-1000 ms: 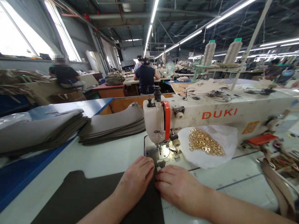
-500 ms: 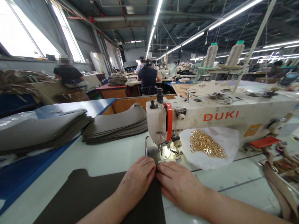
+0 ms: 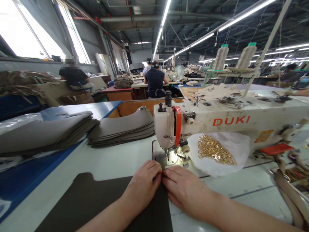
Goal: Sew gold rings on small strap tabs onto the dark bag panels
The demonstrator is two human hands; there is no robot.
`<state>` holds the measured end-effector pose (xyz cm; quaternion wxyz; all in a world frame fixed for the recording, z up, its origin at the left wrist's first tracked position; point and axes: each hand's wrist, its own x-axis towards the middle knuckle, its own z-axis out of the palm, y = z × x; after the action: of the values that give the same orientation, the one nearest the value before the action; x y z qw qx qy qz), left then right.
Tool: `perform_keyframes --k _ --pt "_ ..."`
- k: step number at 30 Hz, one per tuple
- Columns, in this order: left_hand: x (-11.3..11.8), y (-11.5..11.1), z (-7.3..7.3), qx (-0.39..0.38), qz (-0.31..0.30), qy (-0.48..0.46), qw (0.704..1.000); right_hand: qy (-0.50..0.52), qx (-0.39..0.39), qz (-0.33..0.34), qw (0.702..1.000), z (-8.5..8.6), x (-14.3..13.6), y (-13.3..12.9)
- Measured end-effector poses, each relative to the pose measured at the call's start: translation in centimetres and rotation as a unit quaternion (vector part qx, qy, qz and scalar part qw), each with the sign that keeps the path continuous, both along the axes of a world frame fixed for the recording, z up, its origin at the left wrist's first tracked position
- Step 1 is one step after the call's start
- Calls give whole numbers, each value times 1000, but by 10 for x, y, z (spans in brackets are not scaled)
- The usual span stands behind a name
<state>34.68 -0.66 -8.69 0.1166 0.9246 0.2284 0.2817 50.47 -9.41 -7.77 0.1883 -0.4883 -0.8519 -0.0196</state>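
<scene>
A dark grey fabric panel (image 3: 103, 196) lies flat on the table in front of me, its far corner just short of the sewing machine's needle area. My left hand (image 3: 145, 178) pinches that corner from the left, fingers bent. Close beside it, my right hand (image 3: 185, 188) has its fingers pressed together on the panel's right edge. The fingertips nearly meet, and whatever small part lies between them is hidden. Beyond both hands stands the white sewing machine (image 3: 205, 119), its lit needle plate (image 3: 172, 158) bare of fabric.
Gold D-shaped rings (image 3: 214, 149) lie on a white plastic sheet (image 3: 241, 145) under the machine arm. Stacked grey panels (image 3: 120, 129) sit at left, beside another stack (image 3: 48, 135). Webbing straps (image 3: 287, 193) hang at right. A person (image 3: 155, 80) sits farther off.
The view has shifted slightly, so the background sits a little farther right. Both hands stay at the panel's corner with almost the same grip.
</scene>
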Motion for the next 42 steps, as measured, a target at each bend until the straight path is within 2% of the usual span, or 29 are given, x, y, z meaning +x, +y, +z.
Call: perform_keyframes --k 4,15,25,33,42 --pt "0 -1 1 -2 4 -7 1000 -3 6 -1 1000 0 0 0" --pt "-8 -4 8 121 -67 111 984 -13 8 -7 1000 -1 -1 -1" --pt "-13 -7 8 55 -52 59 995 -58 70 2 996 -14 -1 3" --pt "6 8 0 56 -61 45 996 -105 55 3 993 -8 17 13" --pt "23 29 2 108 -75 12 991 -56 15 -19 998 -11 30 26"
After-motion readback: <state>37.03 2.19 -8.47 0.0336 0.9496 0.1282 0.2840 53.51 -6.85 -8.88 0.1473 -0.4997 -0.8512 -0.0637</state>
